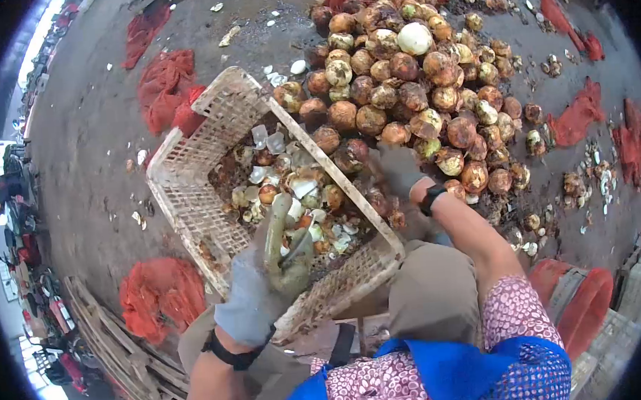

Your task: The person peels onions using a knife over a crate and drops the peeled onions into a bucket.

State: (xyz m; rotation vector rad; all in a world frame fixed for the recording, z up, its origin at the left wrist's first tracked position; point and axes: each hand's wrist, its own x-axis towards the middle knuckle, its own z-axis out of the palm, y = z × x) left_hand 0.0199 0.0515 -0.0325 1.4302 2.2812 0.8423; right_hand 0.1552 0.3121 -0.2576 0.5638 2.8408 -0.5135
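One onion [415,38] is bare white, the upper-centre pile [461,132] mostly unpeeled; crate [198,208] holds scraps [305,188]; left hand [267,269] half-curled, right hand [400,170] blurred, cannot tell either's grip.

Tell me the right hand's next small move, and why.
Probably close the right hand on an onion at the near edge of the pile: that gloved hand, though blurred, is right beside the onions, while the left hand is over the crate of scraps.
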